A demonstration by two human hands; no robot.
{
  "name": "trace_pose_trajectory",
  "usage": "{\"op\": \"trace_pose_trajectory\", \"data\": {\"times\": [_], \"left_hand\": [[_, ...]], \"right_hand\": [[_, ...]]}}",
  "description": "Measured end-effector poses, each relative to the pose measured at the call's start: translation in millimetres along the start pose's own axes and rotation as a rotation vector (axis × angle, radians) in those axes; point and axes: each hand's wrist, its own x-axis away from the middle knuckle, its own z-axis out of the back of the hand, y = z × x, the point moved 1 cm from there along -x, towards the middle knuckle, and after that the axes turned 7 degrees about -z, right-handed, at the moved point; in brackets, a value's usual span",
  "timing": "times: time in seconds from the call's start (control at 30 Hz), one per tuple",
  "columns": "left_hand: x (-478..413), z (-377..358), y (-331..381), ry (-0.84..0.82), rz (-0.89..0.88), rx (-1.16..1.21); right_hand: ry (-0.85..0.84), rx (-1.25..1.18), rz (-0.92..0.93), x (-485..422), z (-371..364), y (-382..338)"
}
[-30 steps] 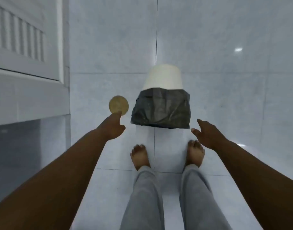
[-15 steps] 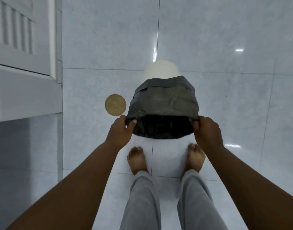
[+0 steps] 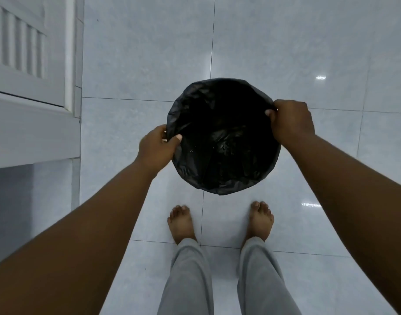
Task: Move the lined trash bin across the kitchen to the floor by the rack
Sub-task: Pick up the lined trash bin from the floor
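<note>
both arms reach down; left hand point(image 3: 154, 147) and right hand point(image 3: 290, 122) have fingers clamped on opposite rims of the lined trash bin point(image 3: 222, 137).

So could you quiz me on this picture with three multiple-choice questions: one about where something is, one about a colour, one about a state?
1. Where does the left hand hold the trash bin?
A. On the rim, on the person's left
B. Under the base
C. Not at all

2. What colour is the liner?
A. White
B. Black
C. Blue

3. How is the right hand?
A. Open, off the bin
B. Flat on the floor
C. Shut on the rim

Answers: 1 A, its thumb folds over the left rim; 2 B, the plastic is black throughout; 3 C, its fingers pinch the right rim.
</note>
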Motion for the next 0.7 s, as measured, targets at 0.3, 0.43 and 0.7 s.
{"op": "trace_pose_trajectory", "data": {"times": [0.3, 0.43, 0.7], "left_hand": [[-8.8, -10.7, -12.3, -0.018, 0.049, 0.102], [-3.4, -22.5, -22.9, -0.166, 0.079, 0.091], [19.0, -24.2, -15.4, -0.318, 0.161, 0.300]], "right_hand": [[-0.117, -0.156, -0.061, 5.9, -13.5, 30.5], [-0.278, -0.345, -0.193, 41.3, -27.6, 50.2], [-0.530, -0.874, -0.307, 81.9, -42.9, 64.6]]}}
